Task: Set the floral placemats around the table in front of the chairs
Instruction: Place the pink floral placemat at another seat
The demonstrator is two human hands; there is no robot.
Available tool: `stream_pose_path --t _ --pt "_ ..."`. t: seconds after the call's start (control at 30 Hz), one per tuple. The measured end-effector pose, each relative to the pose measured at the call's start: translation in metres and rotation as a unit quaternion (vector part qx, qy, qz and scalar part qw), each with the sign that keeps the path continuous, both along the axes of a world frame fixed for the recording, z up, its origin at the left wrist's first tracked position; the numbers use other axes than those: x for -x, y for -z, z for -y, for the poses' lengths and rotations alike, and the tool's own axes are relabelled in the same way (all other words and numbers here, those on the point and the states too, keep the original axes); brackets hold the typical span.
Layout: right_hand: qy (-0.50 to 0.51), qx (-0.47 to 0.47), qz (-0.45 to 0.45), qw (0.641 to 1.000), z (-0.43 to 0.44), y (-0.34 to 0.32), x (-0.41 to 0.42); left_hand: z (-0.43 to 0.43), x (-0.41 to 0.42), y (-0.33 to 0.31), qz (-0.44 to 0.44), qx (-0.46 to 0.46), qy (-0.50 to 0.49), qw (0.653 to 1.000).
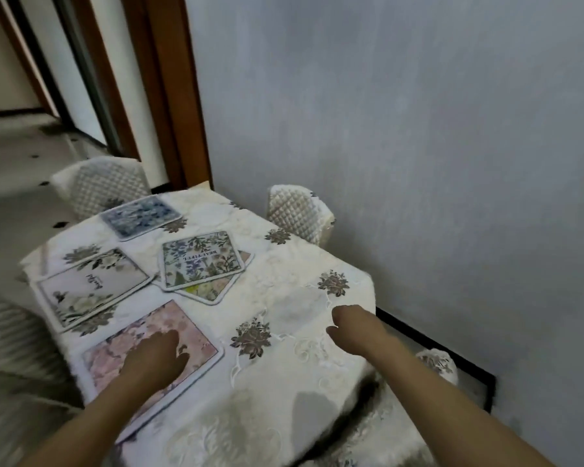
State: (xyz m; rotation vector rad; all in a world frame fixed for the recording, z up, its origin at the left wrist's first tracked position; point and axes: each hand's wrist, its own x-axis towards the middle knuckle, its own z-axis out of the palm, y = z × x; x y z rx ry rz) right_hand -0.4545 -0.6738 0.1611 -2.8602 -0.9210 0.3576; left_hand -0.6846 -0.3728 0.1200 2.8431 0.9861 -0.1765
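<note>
A pink floral placemat (122, 348) lies at the table's near left edge, and my left hand (159, 357) rests flat on it. A white placemat with pale flowers (91, 288) lies to its left rear. A blue one (140, 215) sits at the far end, in front of a chair. In the middle a green-and-blue floral placemat (201, 261) lies on top of another one (209, 291) that peeks out beneath. My right hand (351, 326) hovers over the bare tablecloth near the right edge, fingers curled, holding nothing.
The table wears a cream embroidered cloth (284, 298). Quilted white chairs stand at the far end (105, 183), far right (300, 210) and near right (435, 362). A grey wall (418, 129) runs close along the right side. A wooden door frame (169, 96) rises behind.
</note>
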Motion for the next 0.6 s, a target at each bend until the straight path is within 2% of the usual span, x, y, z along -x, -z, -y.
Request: stream_pose_path --t 0.23,0.37,0.6 --pt "-0.113 0.01 -0.003 0.993 -0.04 -0.005 -0.072 0.064 0.037 -0.01 0.06 0.008 -0.161 0.985" --pt "-0.159 0.018 0.002 0.987 -0.073 -0.007 -0.096 0.065 0.047 -0.017 0.076 -0.004 -0.229 0.97" --pt "-0.159 0.03 0.027 0.986 -0.08 0.001 -0.164 0.039 -0.007 -0.007 0.095 0.009 -0.24 0.966"
